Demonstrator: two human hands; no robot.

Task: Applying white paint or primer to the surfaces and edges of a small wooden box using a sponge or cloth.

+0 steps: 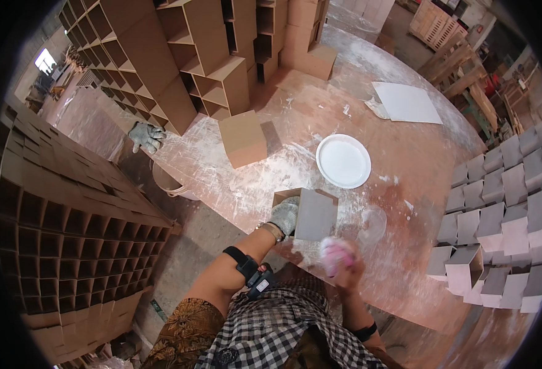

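Note:
My left hand, in a grey work glove, reaches into the open side of a small brown box and holds it near the table's front edge. The face of the box toward my right side is coated grey; most of my left fingers are hidden inside it. Just right of the box, my right hand is bare and closed around a pink-and-white wad, a sponge or cloth, blurred by motion. A round white dish with pale liquid stands beyond the box. An uncoated brown box lies farther left.
Brown open-fronted boxes are stacked high at the far left, and more stand at the near left. Grey-and-white boxes are piled on the right. A glove lies by the left table edge, above a bucket. A white sheet lies far right.

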